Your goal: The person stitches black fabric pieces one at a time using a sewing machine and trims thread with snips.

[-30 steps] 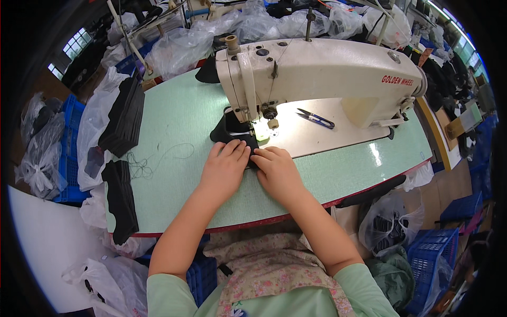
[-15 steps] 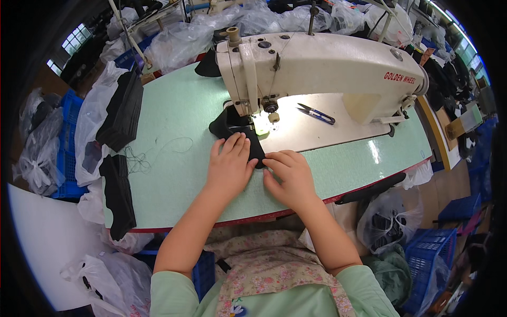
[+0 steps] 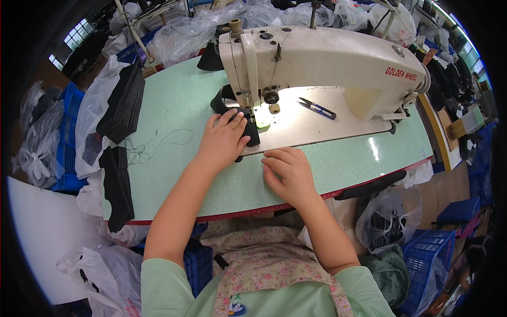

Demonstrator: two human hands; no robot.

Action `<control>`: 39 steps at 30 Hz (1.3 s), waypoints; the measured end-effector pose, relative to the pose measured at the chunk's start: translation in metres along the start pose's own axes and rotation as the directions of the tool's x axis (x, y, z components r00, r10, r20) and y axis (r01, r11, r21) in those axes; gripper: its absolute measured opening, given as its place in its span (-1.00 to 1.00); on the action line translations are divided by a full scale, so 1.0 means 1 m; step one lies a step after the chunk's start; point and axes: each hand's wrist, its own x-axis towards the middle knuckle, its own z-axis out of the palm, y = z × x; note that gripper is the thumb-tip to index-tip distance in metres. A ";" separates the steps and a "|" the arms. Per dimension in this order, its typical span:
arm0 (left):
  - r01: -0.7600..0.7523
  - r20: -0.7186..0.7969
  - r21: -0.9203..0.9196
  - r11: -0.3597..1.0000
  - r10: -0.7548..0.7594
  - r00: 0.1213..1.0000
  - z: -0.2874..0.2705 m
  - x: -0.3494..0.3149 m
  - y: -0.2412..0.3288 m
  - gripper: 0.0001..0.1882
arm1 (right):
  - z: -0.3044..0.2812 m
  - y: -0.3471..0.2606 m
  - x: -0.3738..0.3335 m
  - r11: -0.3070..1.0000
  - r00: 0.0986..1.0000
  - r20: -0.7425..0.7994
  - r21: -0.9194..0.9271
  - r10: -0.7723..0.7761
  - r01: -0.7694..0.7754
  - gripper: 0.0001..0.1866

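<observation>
A black fabric piece point(image 3: 253, 138) lies under the needle area of a white sewing machine point(image 3: 311, 55), part of it curving up behind the presser foot. My left hand point(image 3: 222, 142) rests flat on this piece, fingers spread and pressing it down left of the needle. Nearer me and to the right, my right hand point(image 3: 288, 171) lies by the front edge of the metal bed plate point(image 3: 317, 132), apart from the fabric. Its fingers are loosely bent with nothing visible in them. Thread snips point(image 3: 317, 108) with dark blue handles lie on the plate.
Two stacks of cut black pieces point(image 3: 121, 103) point(image 3: 117, 185) line the left edge of the pale green table point(image 3: 174, 174). Loose dark thread point(image 3: 138, 153) lies beside them. Another black piece point(image 3: 210, 58) sits behind the machine head. Plastic bags and blue crates point(image 3: 430, 259) surround the table.
The fabric piece has shifted away from me toward the needle, my left hand moving with it. My right hand has stayed near the plate's front edge and no longer touches the fabric.
</observation>
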 end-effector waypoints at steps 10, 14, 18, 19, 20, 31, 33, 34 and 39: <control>-0.064 -0.143 0.028 0.998 0.067 0.987 0.015 0.024 -0.025 -0.64 | 0.000 -0.001 0.001 1.000 1.000 -0.009 0.007 -0.018 0.018 -0.87; -0.066 -0.139 0.047 0.997 0.071 0.988 0.016 0.034 -0.031 -0.68 | 0.000 0.000 0.000 1.000 1.000 0.016 0.007 -0.004 0.004 -0.85; 0.005 -0.040 0.031 0.999 -0.004 0.999 0.011 0.045 -0.033 -0.69 | -0.001 0.000 0.000 1.000 1.000 0.016 0.009 0.011 -0.011 -0.85; 0.016 -0.056 0.030 0.999 -0.015 0.998 0.011 0.046 -0.034 -0.66 | 0.000 0.000 0.001 1.000 1.000 0.011 0.019 0.008 -0.008 -0.86; 0.015 -0.058 0.031 0.999 -0.013 0.998 0.011 0.047 -0.035 -0.66 | 0.000 0.000 0.001 1.000 1.000 0.006 0.028 0.005 -0.005 -0.87; 0.145 0.097 0.170 0.975 -0.163 0.982 0.014 0.055 -0.033 -0.67 | 0.004 0.008 -0.001 0.999 1.000 -0.016 0.050 0.007 -0.006 -0.90; 0.158 0.028 0.217 0.963 -0.168 0.985 0.020 0.050 -0.028 -0.66 | 0.007 0.007 0.000 0.997 1.000 -0.014 0.081 -0.008 0.009 -0.91; 0.173 -0.040 0.262 0.949 -0.169 0.985 0.023 0.043 -0.029 -0.65 | 0.005 0.005 0.001 0.998 1.000 -0.015 0.070 -0.007 0.008 -0.91; 0.081 -0.376 -0.011 0.997 -0.080 0.923 0.012 0.004 -0.017 -0.76 | 0.001 0.003 -0.001 0.996 1.000 -0.018 0.090 -0.003 0.004 -0.92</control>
